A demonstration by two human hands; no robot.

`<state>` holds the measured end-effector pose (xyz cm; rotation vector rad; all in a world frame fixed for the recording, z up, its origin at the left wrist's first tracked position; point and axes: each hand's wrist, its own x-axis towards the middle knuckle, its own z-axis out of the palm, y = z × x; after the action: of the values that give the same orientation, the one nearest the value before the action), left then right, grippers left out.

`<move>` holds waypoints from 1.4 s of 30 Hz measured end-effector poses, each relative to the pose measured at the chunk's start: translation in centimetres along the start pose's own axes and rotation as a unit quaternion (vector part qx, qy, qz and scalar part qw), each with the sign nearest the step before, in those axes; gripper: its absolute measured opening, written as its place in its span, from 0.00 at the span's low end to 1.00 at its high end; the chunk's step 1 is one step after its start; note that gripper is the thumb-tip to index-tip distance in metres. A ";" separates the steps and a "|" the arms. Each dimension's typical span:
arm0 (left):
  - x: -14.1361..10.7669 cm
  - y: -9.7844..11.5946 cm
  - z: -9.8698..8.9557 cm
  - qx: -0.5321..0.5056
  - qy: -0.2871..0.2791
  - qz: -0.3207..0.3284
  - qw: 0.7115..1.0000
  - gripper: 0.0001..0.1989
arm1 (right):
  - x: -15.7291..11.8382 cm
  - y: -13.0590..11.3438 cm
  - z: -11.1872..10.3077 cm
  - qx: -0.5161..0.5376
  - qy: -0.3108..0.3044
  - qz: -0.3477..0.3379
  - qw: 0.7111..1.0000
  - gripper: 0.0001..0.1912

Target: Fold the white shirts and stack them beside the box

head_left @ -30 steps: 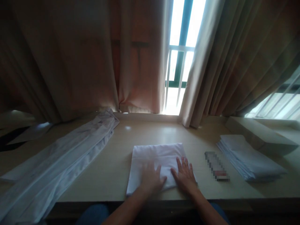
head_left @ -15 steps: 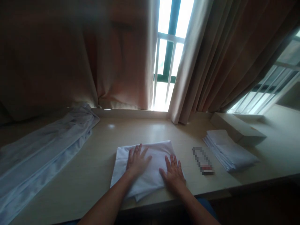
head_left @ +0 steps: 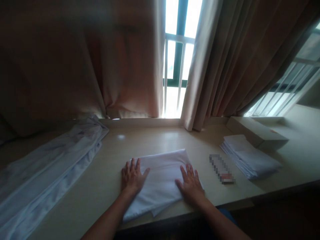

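A folded white cloth (head_left: 160, 180) lies flat on the pale table in front of me, with a loose corner poking out at its near edge. My left hand (head_left: 133, 178) rests palm down on the cloth's left side, fingers spread and thumb pointing inward. On the right side my right hand (head_left: 192, 185) also lies flat, its fingers apart. Neither hand grips anything. How the layers beneath the top one are folded is hidden.
A long heap of white fabric (head_left: 55, 170) covers the table's left. To the right are a pixelated object (head_left: 222, 169), a stack of folded white cloths (head_left: 250, 156) and a pale box (head_left: 258, 131). Curtains (head_left: 215, 66) and a barred window stand behind the table (head_left: 155, 136).
My left hand has slid left, from the upper part of the cloth to its left edge. My right hand stays flat on the right side. The view has shifted slightly.
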<state>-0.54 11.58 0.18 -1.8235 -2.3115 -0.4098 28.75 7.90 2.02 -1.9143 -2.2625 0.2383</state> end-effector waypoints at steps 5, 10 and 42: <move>-0.2 0.3 -0.8 -0.009 0.036 0.029 0.999 0.38 | 0.0 0.3 1.0 -0.006 0.009 -0.014 1.000 0.39; -0.3 -0.5 -1.1 -0.039 0.074 0.127 0.988 0.30 | 1.4 -0.3 1.3 -0.025 0.007 -0.017 1.000 0.39; 0.0 -0.5 -0.3 -0.062 0.055 0.159 0.984 0.26 | 8.1 -1.5 1.4 -0.009 0.191 0.086 0.978 0.27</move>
<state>-1.09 11.41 0.44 -2.1250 -1.9162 -0.5982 25.63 15.66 1.26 -1.9653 -1.8623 -0.1219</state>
